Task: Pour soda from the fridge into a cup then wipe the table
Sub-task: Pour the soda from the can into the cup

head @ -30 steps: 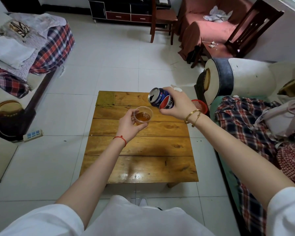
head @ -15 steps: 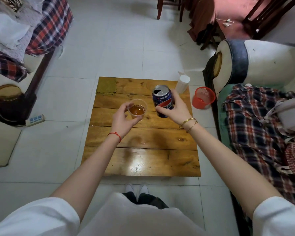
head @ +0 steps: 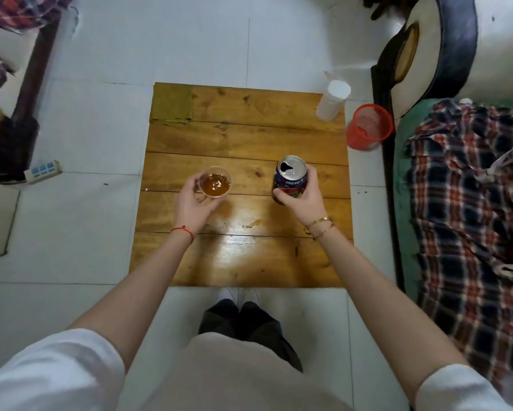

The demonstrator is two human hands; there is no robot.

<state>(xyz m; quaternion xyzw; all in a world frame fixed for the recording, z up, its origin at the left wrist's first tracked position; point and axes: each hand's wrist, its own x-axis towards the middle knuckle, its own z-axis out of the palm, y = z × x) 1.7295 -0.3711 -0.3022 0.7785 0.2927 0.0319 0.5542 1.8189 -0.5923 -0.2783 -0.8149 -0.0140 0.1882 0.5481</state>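
A clear plastic cup with brown soda in it is held by my left hand over the left middle of the wooden table. My right hand grips an opened blue and red soda can, upright, at the right middle of the table. Whether cup and can rest on the wood or hang just above it, I cannot tell. A small wet streak lies on the table between my wrists. A green cloth lies flat on the far left corner.
A white cylinder container stands on the table's far right corner. A red mesh bin sits on the floor beside it. A sofa with plaid blanket runs along the right. A power strip lies on the left floor.
The can went from tilted over the cup to upright. Both hands came down and apart, the cup to the left and the can to the right. The view tipped down toward the table.
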